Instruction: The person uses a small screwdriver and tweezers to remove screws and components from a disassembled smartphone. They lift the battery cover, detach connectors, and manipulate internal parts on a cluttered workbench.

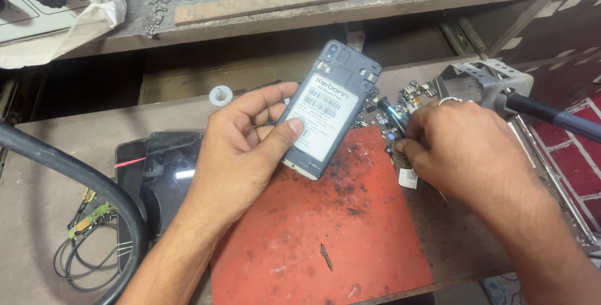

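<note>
My left hand (247,139) grips a dark mobile phone (328,101) with its back cover off, its white label facing up, tilted above a stained red work mat (325,230). The thumb presses on the label's lower left. My right hand (460,151), a ring on one finger, reaches among small loose parts at the mat's upper right corner. Its fingertips close around a slim dark tool (391,114); the grip itself is partly hidden.
A black phone screen panel (159,173) lies left of the mat. A thick black hose (75,180) and thin wires (84,242) sit at the left. A soldering iron on a metal stand (501,89) is at the right. A white ring (220,96) rests behind. The upper shelf holds clutter.
</note>
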